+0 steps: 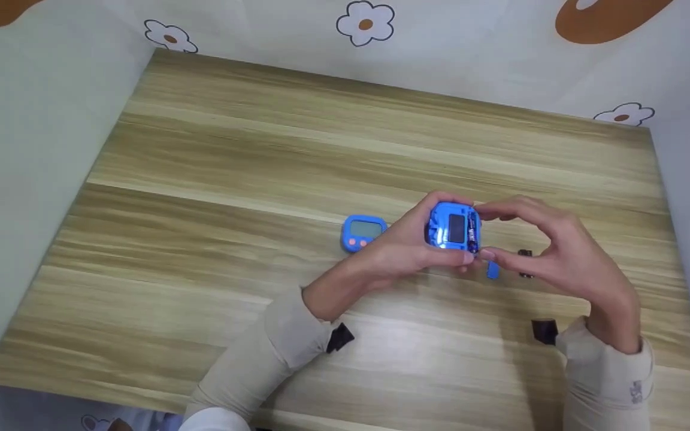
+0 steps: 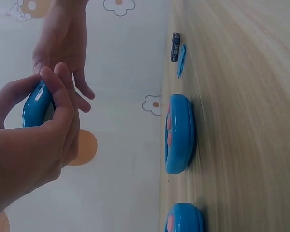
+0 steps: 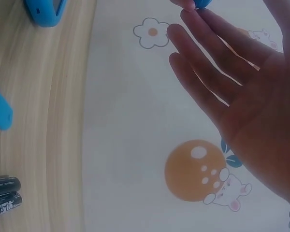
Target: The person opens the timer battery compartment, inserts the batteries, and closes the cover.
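Observation:
A blue digital timer (image 1: 444, 225) is held up over the table, its back turned to the head camera. Along its right side the battery slot lies uncovered, with a dark battery (image 1: 472, 230) visible inside. My left hand (image 1: 402, 246) grips the timer from the left, thumb along its lower edge. At the right edge, my right hand (image 1: 569, 254) pinches the timer between thumb and index fingertip; its other fingers stretch out in the right wrist view. Below on the table lie a blue battery cover (image 1: 493, 270) and dark batteries (image 3: 5, 195), partly behind the right thumb in the head view.
Another blue timer with pink buttons (image 1: 364, 230) lies screen up beside the left wrist. The left wrist view shows a further blue timer (image 2: 184, 218) at its bottom edge. A patterned wall cloth (image 1: 471, 66) borders the wood-grain table (image 1: 261, 155).

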Demonstrator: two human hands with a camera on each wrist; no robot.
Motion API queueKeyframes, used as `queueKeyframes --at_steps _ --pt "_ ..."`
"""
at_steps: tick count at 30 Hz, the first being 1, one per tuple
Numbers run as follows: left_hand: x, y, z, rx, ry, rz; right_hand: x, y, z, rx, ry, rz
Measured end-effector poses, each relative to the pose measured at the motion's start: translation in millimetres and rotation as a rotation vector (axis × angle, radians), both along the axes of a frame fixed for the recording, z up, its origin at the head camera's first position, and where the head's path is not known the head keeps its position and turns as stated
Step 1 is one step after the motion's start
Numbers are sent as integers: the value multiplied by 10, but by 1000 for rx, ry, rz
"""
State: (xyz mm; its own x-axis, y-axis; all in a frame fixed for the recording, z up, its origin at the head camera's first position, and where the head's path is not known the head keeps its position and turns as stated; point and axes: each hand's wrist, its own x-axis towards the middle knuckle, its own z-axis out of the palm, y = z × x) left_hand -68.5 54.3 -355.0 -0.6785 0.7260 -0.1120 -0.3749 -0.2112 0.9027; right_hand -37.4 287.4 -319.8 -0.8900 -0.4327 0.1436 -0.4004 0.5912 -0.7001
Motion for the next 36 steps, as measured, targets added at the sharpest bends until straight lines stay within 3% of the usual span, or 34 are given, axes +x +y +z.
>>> queueKeyframes --at_steps 10,20,26,31,36 --pt "22 -6 9 26 -59 -4 8 -26 -5 30 -2 -8" --pt "30 5 -5 71 -25 51 -11 -116 -1 -27 59 16" --pt "40 34 -16 77 -36 99 1 -204 -7 -97 22 9" --pt "49 60 -24 44 -80 162 -4 -222 -57 -66 -30 11" --pt "66 60 2 17 -85 143 -6 -83 -60 -13 -40 23"
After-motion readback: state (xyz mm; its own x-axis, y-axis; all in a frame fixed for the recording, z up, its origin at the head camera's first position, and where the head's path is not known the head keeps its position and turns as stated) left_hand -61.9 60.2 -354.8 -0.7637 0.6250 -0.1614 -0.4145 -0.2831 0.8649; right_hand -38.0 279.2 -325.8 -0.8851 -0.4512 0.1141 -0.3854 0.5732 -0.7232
